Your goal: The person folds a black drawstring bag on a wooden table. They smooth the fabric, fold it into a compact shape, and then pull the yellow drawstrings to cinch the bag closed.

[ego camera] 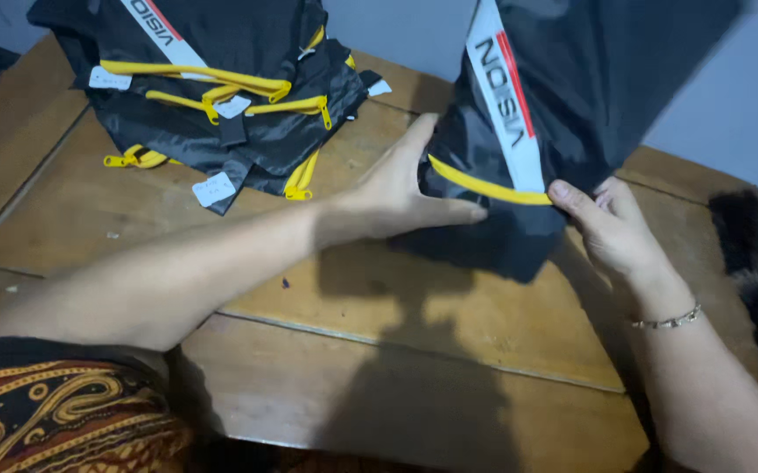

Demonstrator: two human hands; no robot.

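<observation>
We note the black bag [563, 131] upright at two o'clock on the wooden table [414, 324]; left hand [405, 188] pinches its yellow zipper [484, 186], right hand [615, 228] clasps fabric; uneven tension could jam it

A long white fabric label strip with dark lettering and a thin red stripe [506, 96] ran down the front of the upright black bag at the right, slanting from the top edge to the yellow zip. A second white strip of the same kind [158, 31] lay across the top of the pile of black bags at the back left. Four small white rectangular paper tags were attached to that pile: one at its left edge [109, 80], one near the middle [232, 107], one at its lower front [213, 188], and one at its right corner [380, 88].
</observation>
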